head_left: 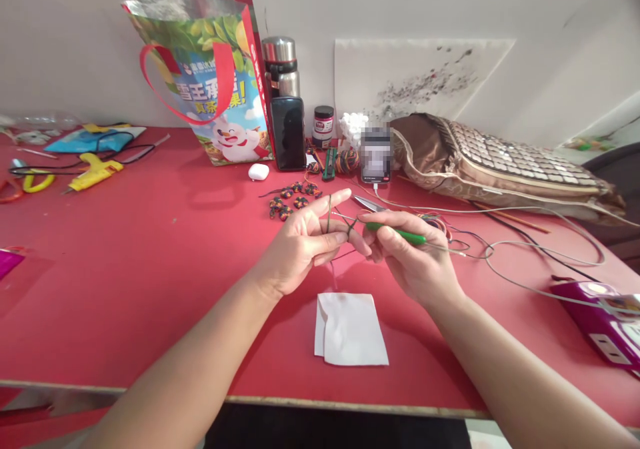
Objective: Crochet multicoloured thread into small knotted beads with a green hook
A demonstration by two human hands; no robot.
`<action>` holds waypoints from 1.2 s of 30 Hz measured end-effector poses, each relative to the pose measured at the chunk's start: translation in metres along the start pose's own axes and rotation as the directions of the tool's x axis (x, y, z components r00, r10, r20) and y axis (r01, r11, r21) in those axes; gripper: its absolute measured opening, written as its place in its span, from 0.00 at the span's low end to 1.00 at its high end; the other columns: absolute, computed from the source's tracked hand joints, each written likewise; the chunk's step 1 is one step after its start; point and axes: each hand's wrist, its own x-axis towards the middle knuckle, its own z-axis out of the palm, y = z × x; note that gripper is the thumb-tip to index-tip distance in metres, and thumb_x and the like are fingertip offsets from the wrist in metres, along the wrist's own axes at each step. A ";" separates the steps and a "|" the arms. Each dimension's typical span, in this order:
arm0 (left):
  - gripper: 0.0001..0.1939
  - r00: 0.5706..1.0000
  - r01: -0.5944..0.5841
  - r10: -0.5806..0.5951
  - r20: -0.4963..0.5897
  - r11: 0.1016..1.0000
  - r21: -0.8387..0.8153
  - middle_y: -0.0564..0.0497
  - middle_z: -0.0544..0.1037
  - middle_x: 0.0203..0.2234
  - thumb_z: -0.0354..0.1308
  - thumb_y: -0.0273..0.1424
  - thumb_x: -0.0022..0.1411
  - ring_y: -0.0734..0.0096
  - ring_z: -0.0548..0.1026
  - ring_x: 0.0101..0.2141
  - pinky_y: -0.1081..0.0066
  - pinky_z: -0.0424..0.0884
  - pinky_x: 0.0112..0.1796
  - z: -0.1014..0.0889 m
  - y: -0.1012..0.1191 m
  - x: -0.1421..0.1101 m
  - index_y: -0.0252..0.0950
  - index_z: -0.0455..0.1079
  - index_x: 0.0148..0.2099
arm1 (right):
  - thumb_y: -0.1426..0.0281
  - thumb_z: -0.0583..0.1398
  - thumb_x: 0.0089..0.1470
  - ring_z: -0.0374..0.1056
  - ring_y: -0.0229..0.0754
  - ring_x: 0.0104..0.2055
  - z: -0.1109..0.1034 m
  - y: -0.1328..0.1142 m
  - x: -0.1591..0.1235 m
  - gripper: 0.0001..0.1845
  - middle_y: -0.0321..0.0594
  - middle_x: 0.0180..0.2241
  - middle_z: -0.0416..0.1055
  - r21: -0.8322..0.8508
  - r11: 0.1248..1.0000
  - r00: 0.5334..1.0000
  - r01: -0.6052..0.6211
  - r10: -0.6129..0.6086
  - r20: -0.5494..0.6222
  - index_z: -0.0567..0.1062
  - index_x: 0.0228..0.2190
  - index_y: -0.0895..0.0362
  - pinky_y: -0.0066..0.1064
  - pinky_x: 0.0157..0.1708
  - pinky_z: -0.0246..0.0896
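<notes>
Dark yarn (329, 215) loops round the raised index finger of my left hand (297, 245), whose thumb and other fingers pinch a strand. In my right hand (425, 255) is a crochet hook with a green handle (410, 236). Its thin metal shaft points left, towards the strands crossing between both hands. Several small multicoloured knotted yarn pieces (285, 194) lie just beyond my left hand. Scissors (369, 203) show behind the right fingers, partly hidden. A folded white paper (356, 332) rests on the red table (165, 282) below my hands.
A tall shopping bag (240, 109), steel flask (281, 69), black phone (289, 135) and lit phone (376, 159) stand at the back. A sequined cushion (515, 162) lies right, near cables and a purple power strip (595, 322). A yellow glue gun (95, 172) lies left.
</notes>
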 end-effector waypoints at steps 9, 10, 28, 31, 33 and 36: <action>0.45 0.976 0.152 -0.171 0.137 0.978 0.142 0.42 0.87 0.31 0.68 0.31 0.66 0.76 0.66 0.22 0.70 0.52 0.27 -0.002 0.000 -0.002 0.30 0.56 0.79 | 0.56 0.76 0.53 0.53 0.30 0.16 -0.021 -0.005 0.013 0.17 0.36 0.19 0.71 0.129 0.956 0.952 -0.263 0.236 0.196 0.87 0.27 0.57 0.27 0.17 0.47; 0.44 0.972 0.156 -0.178 0.151 0.977 0.146 0.42 0.87 0.31 0.67 0.30 0.66 0.73 0.71 0.24 0.70 0.55 0.28 -0.002 -0.001 -0.003 0.31 0.57 0.79 | 0.57 0.77 0.52 0.51 0.29 0.16 -0.023 -0.006 0.014 0.17 0.36 0.19 0.72 0.125 0.953 0.944 -0.277 0.246 0.219 0.87 0.26 0.58 0.26 0.16 0.45; 0.45 0.951 0.264 -0.283 0.122 0.953 0.151 0.37 0.88 0.35 0.67 0.23 0.64 0.83 0.61 0.17 0.74 0.53 0.21 0.002 -0.002 -0.003 0.30 0.57 0.79 | 0.58 0.74 0.57 0.66 0.39 0.22 -0.035 -0.028 0.015 0.15 0.39 0.20 0.76 -0.240 0.970 0.962 -0.044 0.106 0.252 0.88 0.25 0.56 0.33 0.23 0.62; 0.46 0.947 0.280 -0.299 0.113 0.946 0.161 0.34 0.88 0.38 0.68 0.24 0.63 0.84 0.60 0.16 0.74 0.52 0.19 0.003 -0.002 -0.003 0.29 0.57 0.79 | 0.59 0.74 0.58 0.66 0.38 0.22 -0.035 -0.031 0.015 0.16 0.39 0.20 0.76 -0.277 0.961 0.962 0.011 0.065 0.264 0.87 0.24 0.56 0.33 0.23 0.60; 0.45 0.947 0.279 -0.300 0.113 0.945 0.174 0.33 0.88 0.39 0.67 0.24 0.64 0.85 0.60 0.15 0.75 0.51 0.18 0.003 -0.002 -0.003 0.29 0.56 0.79 | 0.59 0.73 0.59 0.65 0.38 0.22 -0.035 -0.032 0.015 0.16 0.39 0.20 0.74 -0.311 0.950 0.964 0.033 0.052 0.261 0.87 0.25 0.57 0.32 0.22 0.59; 0.45 0.948 0.274 -0.296 0.115 0.946 0.172 0.33 0.88 0.39 0.67 0.24 0.64 0.84 0.61 0.16 0.75 0.50 0.18 0.003 -0.004 -0.002 0.29 0.57 0.79 | 0.61 0.73 0.59 0.64 0.38 0.22 -0.035 -0.032 0.015 0.15 0.39 0.20 0.74 -0.336 0.941 0.966 0.049 0.041 0.255 0.86 0.25 0.58 0.32 0.21 0.58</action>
